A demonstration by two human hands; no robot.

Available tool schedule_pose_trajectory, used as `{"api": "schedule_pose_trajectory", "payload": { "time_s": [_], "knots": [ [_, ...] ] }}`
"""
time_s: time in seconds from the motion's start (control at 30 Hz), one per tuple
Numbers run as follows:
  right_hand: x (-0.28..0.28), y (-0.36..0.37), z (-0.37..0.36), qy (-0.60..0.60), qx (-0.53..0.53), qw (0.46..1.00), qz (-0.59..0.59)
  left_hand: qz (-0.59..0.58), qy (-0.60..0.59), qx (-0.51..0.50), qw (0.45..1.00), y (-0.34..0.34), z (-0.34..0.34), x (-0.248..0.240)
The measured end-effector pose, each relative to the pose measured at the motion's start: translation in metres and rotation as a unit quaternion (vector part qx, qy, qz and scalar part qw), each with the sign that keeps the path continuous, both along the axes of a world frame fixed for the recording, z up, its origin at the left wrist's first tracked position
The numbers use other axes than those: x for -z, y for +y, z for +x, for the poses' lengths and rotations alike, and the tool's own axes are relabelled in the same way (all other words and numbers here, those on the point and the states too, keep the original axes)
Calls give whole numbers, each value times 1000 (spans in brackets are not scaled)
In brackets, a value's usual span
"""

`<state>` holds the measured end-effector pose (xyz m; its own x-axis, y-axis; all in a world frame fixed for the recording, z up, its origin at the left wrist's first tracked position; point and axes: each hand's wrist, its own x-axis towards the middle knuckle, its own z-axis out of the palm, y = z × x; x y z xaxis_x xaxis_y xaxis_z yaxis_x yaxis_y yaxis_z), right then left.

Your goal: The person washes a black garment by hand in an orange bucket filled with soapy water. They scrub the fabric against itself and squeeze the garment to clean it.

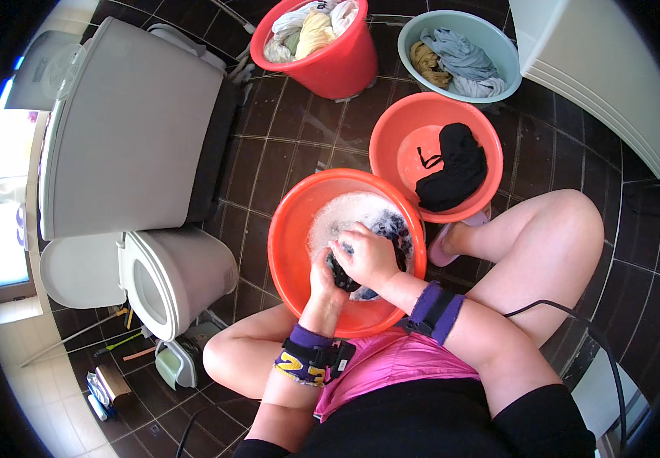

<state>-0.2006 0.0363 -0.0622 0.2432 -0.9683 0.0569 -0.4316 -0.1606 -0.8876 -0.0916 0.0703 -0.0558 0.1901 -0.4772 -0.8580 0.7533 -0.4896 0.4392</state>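
An orange basin [283, 229] sits in front of me between my knees, holding white suds [338, 210] and dark wet cloth [392, 227]. Over the suds, my left hand [324, 276] grips part of a dark garment [339, 273] from the left side. My right hand [367, 258] lies across the same garment, fingers bent and closed against it. Both hands meet there, so most of the bunched fabric is hidden. The garment's exact kind does not show. A dark strap band circles each of my forearms.
Touching the basin's far right side is a second orange basin [391, 141] with a black garment [456, 168]. Beyond stand a red bucket [334, 72] and a pale blue tub [406, 46], both with laundry. A toilet [185, 267] and a grey washing machine [135, 130] are left.
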Motion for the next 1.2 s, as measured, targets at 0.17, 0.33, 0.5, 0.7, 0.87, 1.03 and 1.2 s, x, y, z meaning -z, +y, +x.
{"api": "schedule_pose_trajectory", "payload": {
  "time_s": [0.17,0.33,0.5,0.7,0.87,1.03,1.2],
  "knots": [
    [20,-8,-11,-148,-19,987,53,-92,21,-42,995,0,34,5],
    [28,-20,-28,-174,-295,882,323,-223,54,-102,968,6,80,22],
    [4,-11,-26,-99,-418,808,403,-311,144,-94,935,6,88,17],
    [35,-12,-17,-242,-139,886,371,-263,41,-57,962,9,77,11],
    [-1,-1,-5,-137,-64,983,105,-110,17,55,992,9,53,10],
    [-62,42,7,-114,-169,979,-12,-194,-53,87,976,23,33,15],
    [-11,3,3,-50,-20,996,-73,-105,-21,10,994,10,9,15]
  ]
}}
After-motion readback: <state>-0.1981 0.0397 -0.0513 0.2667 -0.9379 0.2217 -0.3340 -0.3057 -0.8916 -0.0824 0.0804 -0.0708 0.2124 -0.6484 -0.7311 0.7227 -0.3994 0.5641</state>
